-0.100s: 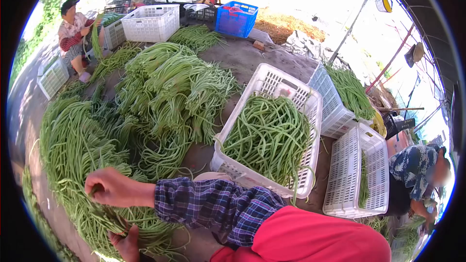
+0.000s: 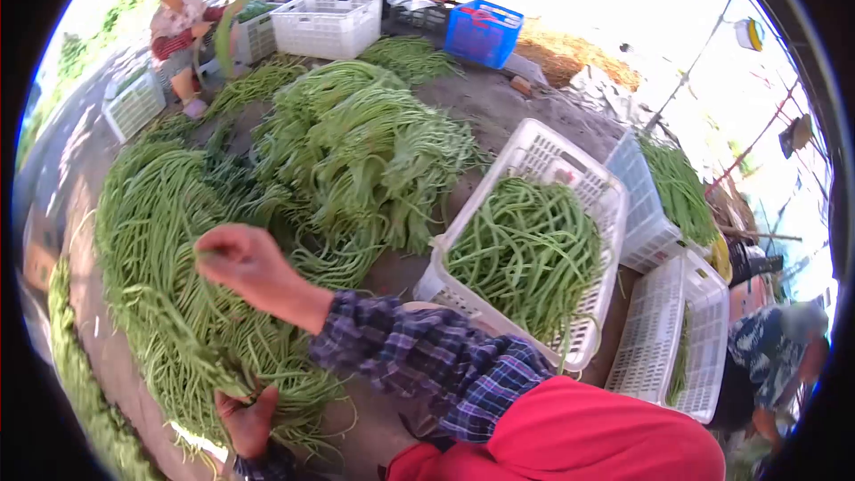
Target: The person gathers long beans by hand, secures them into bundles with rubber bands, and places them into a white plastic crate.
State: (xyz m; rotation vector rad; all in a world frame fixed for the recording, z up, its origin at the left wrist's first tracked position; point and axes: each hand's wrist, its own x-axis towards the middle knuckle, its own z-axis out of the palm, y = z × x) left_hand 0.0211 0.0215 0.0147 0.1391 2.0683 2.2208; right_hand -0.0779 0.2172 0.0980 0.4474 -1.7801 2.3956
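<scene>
My left hand [image 2: 248, 421], low in the view, is closed round the end of a bundle of long green beans [image 2: 191, 334]. The bundle stretches up and left over a large heap of beans [image 2: 147, 205]. Above the left hand is my right hand [image 2: 254, 269], its fingers curled together in a pinch. A bit of green shows at its fingertips, too blurred to make out. A second heap of beans [image 2: 356, 142] lies beyond. To the right, a white crate [image 2: 594, 169] holds loose, tangled beans [image 2: 525, 254].
More white crates [image 2: 646, 352] stand at the right, near a bending person [image 2: 766, 352]. At the back are a white crate [image 2: 325, 27], a blue crate [image 2: 484, 34] and a seated person [image 2: 183, 31] holding beans. Another strip of beans [image 2: 80, 374] lies far left.
My right hand has moved up, away from my left hand, which still holds the bundle. The whole scene has shifted right in the view, its far part also upward.
</scene>
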